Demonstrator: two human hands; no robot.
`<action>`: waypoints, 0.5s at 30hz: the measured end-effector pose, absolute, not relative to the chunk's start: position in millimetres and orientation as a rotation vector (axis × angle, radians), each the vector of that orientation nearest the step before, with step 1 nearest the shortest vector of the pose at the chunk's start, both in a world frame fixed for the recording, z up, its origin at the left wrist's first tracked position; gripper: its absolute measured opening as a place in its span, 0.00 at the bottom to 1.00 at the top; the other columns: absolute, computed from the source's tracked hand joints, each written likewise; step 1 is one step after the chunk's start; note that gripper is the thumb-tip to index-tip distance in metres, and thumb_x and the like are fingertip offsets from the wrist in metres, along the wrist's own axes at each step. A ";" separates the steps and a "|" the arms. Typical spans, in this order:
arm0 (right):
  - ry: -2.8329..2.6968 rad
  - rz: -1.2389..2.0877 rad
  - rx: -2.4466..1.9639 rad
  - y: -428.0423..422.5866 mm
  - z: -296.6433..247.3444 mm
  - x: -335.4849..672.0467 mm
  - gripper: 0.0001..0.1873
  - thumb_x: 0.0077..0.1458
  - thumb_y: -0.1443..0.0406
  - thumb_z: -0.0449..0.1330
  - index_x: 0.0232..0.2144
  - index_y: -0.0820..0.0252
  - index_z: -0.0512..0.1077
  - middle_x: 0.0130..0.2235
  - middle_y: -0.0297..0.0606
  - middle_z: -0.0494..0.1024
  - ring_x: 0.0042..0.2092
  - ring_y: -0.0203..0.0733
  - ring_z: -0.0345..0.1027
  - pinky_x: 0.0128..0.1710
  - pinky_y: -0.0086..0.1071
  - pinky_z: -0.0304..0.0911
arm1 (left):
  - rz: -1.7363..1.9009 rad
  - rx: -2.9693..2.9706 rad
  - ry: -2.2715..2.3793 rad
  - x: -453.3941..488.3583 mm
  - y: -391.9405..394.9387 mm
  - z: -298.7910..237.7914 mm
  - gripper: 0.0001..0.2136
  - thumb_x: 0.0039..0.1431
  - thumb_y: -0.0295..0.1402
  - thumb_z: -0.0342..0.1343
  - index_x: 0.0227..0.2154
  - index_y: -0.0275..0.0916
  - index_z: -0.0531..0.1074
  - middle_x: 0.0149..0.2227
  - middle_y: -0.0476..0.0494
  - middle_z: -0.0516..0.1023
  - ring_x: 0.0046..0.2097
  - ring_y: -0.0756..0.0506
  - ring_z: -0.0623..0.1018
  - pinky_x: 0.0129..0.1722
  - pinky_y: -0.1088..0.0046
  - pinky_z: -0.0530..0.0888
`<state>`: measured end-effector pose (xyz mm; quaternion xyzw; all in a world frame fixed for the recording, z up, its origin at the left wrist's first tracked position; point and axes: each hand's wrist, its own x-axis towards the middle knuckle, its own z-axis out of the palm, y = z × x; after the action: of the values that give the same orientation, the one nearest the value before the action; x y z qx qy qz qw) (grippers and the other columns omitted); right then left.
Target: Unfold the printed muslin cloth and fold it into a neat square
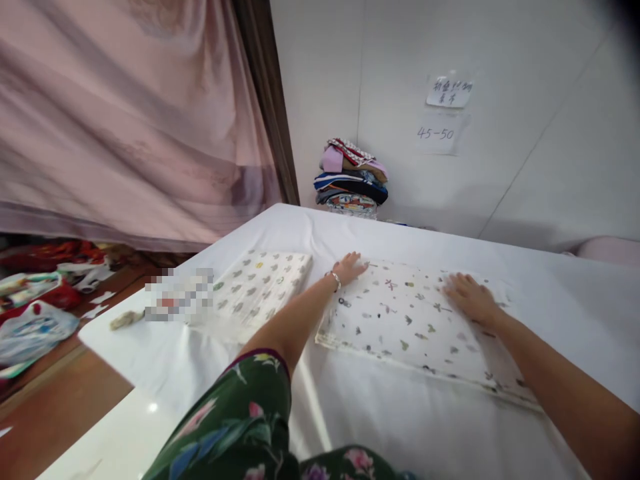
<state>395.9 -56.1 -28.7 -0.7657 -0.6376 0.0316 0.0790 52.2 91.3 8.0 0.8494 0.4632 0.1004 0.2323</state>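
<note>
A white cloth (395,320) with small scattered prints lies folded flat on the white-covered table (240,393) in front of me. My left hand (349,268), a bracelet at its wrist, rests with fingers spread on the cloth's far left corner. Toward the cloth's right side, my right hand (470,299) lies palm down with fingers stretched out. Left of my left arm is another folded white cloth (260,283), patterned with grey motifs; my forearm passes over the gap between the two cloths.
A blurred-out item (179,295) lies at the table's left, beside a small tan object (126,320). Folded fabrics (353,177) are stacked beyond the far edge. A pink curtain (130,113) hangs on the left, above bags (37,330) on the floor. Paper notes (449,92) are on the wall.
</note>
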 end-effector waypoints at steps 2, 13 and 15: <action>-1.925 0.042 -2.281 -86.6 -33.6 413.0 0.28 0.55 0.50 0.43 0.54 0.54 0.63 0.61 0.44 0.57 0.63 0.56 0.42 0.55 0.60 0.44 | 0.317 2.277 1.275 30.5 81.3 8.4 0.27 0.59 0.46 0.41 0.59 0.39 0.53 0.63 0.42 0.51 0.63 0.45 0.52 0.61 0.64 0.52; -1.696 -0.168 -2.192 -171.3 -13.6 382.4 0.27 0.55 0.51 0.42 0.49 0.58 0.67 0.57 0.49 0.62 0.62 0.53 0.46 0.59 0.48 0.47 | 0.702 1.977 1.517 -66.2 -36.0 -6.9 0.17 0.57 0.38 0.47 0.46 0.39 0.70 0.39 0.46 0.78 0.38 0.48 0.76 0.40 0.74 0.72; -1.748 0.051 -1.961 -163.4 -4.8 329.6 0.23 0.55 0.52 0.46 0.47 0.54 0.69 0.55 0.41 0.66 0.59 0.51 0.53 0.59 0.45 0.51 | 0.747 1.934 1.560 -71.2 -52.3 -5.9 0.14 0.55 0.37 0.48 0.42 0.40 0.73 0.33 0.48 0.78 0.33 0.49 0.75 0.36 0.75 0.71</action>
<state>329.6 -163.4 -4.8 -0.7219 -0.6434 0.0188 0.2541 -71.2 -52.3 -5.9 0.7177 0.5789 0.2773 0.2698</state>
